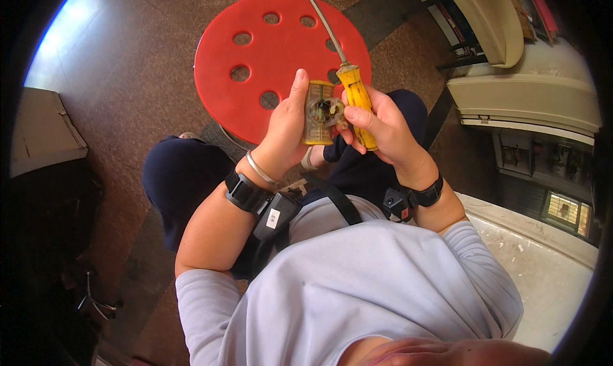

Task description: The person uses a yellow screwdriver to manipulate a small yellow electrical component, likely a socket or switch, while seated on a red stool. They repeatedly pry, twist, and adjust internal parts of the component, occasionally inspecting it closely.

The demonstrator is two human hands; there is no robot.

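Screwdriver in gripping right hand, just beside clear case in gripping left hand

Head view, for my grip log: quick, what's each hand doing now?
Left hand: closed, holding the clear yellow-ended cylinder.
Right hand: closed, holding the yellow-handled screwdriver.

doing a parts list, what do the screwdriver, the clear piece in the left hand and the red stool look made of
Screwdriver: smooth grey shaft, likely steel; smudged yellow handle, probably plastic.
Clear piece: cloudy, see-through, likely plastic, possibly glass.
Red stool: smooth, evenly coloured, probably moulded plastic.
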